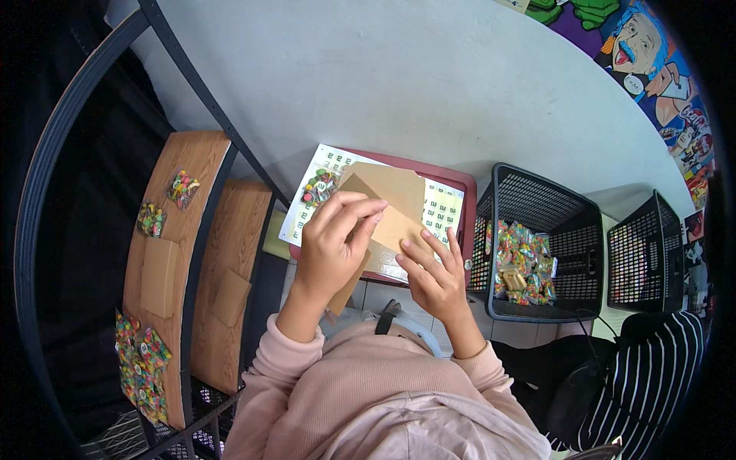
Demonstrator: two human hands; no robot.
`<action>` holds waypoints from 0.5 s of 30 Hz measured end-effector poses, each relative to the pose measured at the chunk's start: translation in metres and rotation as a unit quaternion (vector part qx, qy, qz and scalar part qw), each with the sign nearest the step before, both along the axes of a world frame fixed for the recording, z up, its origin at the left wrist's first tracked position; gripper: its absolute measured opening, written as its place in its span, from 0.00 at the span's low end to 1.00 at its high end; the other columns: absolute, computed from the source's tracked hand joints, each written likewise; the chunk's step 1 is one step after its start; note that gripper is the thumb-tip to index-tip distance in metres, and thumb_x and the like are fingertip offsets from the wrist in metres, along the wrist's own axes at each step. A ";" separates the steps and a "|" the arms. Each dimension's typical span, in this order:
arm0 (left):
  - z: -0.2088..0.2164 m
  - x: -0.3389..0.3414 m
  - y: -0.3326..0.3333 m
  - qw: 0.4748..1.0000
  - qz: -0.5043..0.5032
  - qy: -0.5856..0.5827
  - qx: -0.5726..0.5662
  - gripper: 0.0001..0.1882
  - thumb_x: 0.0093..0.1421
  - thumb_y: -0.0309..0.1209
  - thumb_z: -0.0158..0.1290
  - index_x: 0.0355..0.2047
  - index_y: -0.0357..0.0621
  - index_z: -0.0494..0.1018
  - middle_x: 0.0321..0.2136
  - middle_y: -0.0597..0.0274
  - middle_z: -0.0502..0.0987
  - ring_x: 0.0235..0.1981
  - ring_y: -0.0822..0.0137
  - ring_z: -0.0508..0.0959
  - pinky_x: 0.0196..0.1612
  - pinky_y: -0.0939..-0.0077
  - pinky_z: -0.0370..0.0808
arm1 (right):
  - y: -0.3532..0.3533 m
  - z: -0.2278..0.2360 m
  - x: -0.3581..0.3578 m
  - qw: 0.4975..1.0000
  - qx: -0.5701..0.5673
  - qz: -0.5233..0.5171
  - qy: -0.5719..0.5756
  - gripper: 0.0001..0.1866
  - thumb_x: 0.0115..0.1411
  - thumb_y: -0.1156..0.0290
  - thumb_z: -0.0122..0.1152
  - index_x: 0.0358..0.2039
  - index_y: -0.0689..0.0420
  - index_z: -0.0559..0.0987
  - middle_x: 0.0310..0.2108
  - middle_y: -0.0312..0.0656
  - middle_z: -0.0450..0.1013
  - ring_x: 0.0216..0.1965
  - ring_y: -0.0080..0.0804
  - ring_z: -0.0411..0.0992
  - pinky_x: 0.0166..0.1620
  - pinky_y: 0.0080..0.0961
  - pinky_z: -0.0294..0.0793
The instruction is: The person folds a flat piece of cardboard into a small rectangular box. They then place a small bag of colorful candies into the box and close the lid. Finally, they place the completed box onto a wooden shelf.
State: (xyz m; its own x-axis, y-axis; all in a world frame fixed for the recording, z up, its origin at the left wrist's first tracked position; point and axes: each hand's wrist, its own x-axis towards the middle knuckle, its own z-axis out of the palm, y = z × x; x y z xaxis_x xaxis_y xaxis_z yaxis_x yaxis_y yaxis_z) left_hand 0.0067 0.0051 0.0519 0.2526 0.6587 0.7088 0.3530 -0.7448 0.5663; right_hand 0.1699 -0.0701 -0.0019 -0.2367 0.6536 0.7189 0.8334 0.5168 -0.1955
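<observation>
A brown cardboard box [389, 222], partly unfolded with flaps standing out, lies over the maroon tray in front of me. Over its left part is my left hand [334, 241], thumb and forefinger pinched together; what they hold, if anything, is too small to make out. The fingers of my right hand [434, 274] are stretched apart, their tips touching the box's right edge. A clear bag of colourful candy [318, 188] sits just beyond my left hand. Sheets of printed stickers [445, 205] lie under the box on the tray.
The maroon tray [470, 188] stands by a white wall. To the right, a black plastic crate [556, 199] holds several candy bags [523, 257], beside another black crate [640, 253]. Wooden shelves [201, 165] at left carry candy bags [142, 368] and folded cardboard [159, 277]. Striped cloth [648, 376] lies lower right.
</observation>
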 end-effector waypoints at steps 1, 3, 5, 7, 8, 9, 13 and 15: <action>0.001 0.000 -0.001 1.000 0.000 -0.005 0.003 0.08 0.49 0.20 0.52 0.31 0.41 0.73 0.28 0.60 0.72 0.26 0.66 0.74 0.24 0.77 0.71 | 0.003 -0.003 0.000 1.000 0.011 0.016 0.019 0.13 0.43 0.76 0.55 0.33 0.54 0.76 0.37 0.35 0.73 0.40 0.34 0.70 0.47 0.38 0.66; 0.001 0.000 -0.002 1.000 0.018 -0.004 0.014 0.08 0.48 0.20 0.53 0.31 0.41 0.72 0.28 0.60 0.72 0.27 0.66 0.74 0.26 0.76 0.70 | 0.007 -0.011 0.001 0.997 0.050 0.027 0.061 0.13 0.42 0.78 0.55 0.32 0.56 0.76 0.36 0.38 0.73 0.38 0.36 0.71 0.41 0.34 0.71; 0.001 0.002 -0.004 0.998 0.053 0.009 0.030 0.08 0.47 0.20 0.54 0.29 0.40 0.72 0.26 0.60 0.72 0.27 0.65 0.73 0.28 0.75 0.69 | 0.012 -0.020 0.001 0.989 0.104 0.015 0.105 0.13 0.41 0.81 0.55 0.31 0.59 0.76 0.34 0.42 0.73 0.34 0.36 0.73 0.34 0.28 0.74; -0.005 0.005 -0.034 0.996 0.051 -0.065 -0.025 0.06 0.46 0.20 0.54 0.26 0.39 0.70 0.24 0.61 0.70 0.27 0.64 0.70 0.31 0.77 0.67 | 0.023 -0.019 -0.001 0.985 0.131 -0.010 0.108 0.14 0.37 0.84 0.54 0.29 0.60 0.76 0.30 0.43 0.74 0.30 0.35 0.74 0.30 0.24 0.74; -0.011 0.004 -0.044 0.995 -0.049 -0.088 -0.015 0.05 0.48 0.22 0.53 0.25 0.39 0.68 0.24 0.62 0.68 0.26 0.66 0.69 0.31 0.79 0.66 | 0.026 -0.022 -0.002 0.986 0.124 -0.019 0.107 0.14 0.37 0.84 0.54 0.29 0.60 0.77 0.30 0.43 0.74 0.30 0.35 0.74 0.30 0.24 0.74; -0.017 0.002 -0.050 0.969 -0.158 -0.075 -0.172 0.06 0.49 0.23 0.52 0.28 0.40 0.67 0.26 0.62 0.68 0.27 0.66 0.69 0.31 0.79 0.66 | 0.028 -0.025 -0.002 0.987 0.115 -0.029 0.106 0.14 0.36 0.85 0.54 0.28 0.60 0.77 0.29 0.42 0.74 0.30 0.35 0.74 0.30 0.24 0.74; -0.081 0.001 -0.071 0.740 -0.325 -0.198 -0.554 0.13 0.54 0.31 0.49 0.39 0.42 0.63 0.36 0.62 0.67 0.34 0.70 0.68 0.34 0.78 0.67 | 0.034 -0.033 -0.007 0.990 0.118 -0.038 0.072 0.13 0.34 0.81 0.53 0.26 0.59 0.77 0.28 0.41 0.74 0.29 0.35 0.73 0.30 0.23 0.74; -0.108 0.005 -0.068 0.646 -0.285 -0.350 -0.615 0.18 0.56 0.36 0.48 0.44 0.45 0.60 0.40 0.61 0.65 0.38 0.70 0.67 0.38 0.76 0.67 | 0.034 -0.036 -0.011 0.991 0.116 -0.019 0.071 0.12 0.35 0.79 0.54 0.25 0.60 0.77 0.27 0.40 0.74 0.29 0.35 0.73 0.31 0.24 0.74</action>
